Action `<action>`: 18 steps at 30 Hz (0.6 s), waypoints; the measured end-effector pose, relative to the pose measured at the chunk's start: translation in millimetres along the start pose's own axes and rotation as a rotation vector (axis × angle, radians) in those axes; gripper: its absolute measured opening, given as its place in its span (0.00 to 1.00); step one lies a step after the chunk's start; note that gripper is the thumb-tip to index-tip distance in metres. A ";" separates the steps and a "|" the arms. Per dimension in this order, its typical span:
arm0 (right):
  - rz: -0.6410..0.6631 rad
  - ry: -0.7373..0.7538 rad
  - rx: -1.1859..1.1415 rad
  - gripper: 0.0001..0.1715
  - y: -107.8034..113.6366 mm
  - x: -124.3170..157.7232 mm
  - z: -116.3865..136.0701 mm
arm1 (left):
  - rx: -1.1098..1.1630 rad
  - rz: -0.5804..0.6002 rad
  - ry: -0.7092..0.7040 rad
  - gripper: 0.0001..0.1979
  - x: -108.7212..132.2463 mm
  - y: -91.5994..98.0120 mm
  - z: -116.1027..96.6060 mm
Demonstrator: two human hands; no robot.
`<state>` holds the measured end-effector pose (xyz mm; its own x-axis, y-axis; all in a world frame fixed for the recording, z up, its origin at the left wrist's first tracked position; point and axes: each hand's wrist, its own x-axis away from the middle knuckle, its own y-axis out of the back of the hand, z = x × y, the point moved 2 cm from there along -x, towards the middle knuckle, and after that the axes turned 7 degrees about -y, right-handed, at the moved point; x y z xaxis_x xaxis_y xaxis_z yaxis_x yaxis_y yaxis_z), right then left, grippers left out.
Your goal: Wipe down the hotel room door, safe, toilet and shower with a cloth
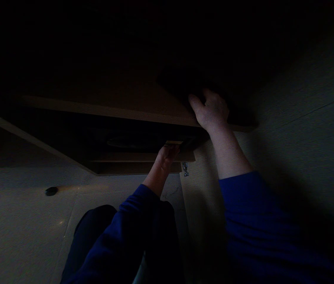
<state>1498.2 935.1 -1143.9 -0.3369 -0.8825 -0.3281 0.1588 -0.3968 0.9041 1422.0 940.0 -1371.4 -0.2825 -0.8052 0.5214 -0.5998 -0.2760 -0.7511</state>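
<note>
The scene is very dark. My right hand (210, 110) rests on a dark flat object (181, 85) lying on a wooden shelf (110, 111) inside a cupboard; the thumb points left and the fingers lie on the object's surface. Lower down, my left hand (167, 154) reaches to the front edge of a lower shelf (131, 157), with fingers curled around a small pale thing (173, 142) that I cannot make out. Both arms wear blue sleeves.
An open cupboard door (303, 130) stands to the right, with a metal hinge (185, 169) near its lower inner edge. Pale floor (22, 221) lies below, with a small dark round spot (51, 191) on it. My dark-clad legs (93, 232) show at the bottom.
</note>
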 end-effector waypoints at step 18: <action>-0.024 0.001 -0.009 0.30 -4.2 -1.0 -3.2 | -0.089 -0.027 -0.007 0.03 16.8 15.4 6.6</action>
<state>1500.9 936.9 -1148.3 -0.3398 -0.8731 -0.3497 0.1589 -0.4198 0.8936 1413.0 918.8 -1376.9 -0.2602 -0.8021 0.5375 -0.6715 -0.2497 -0.6977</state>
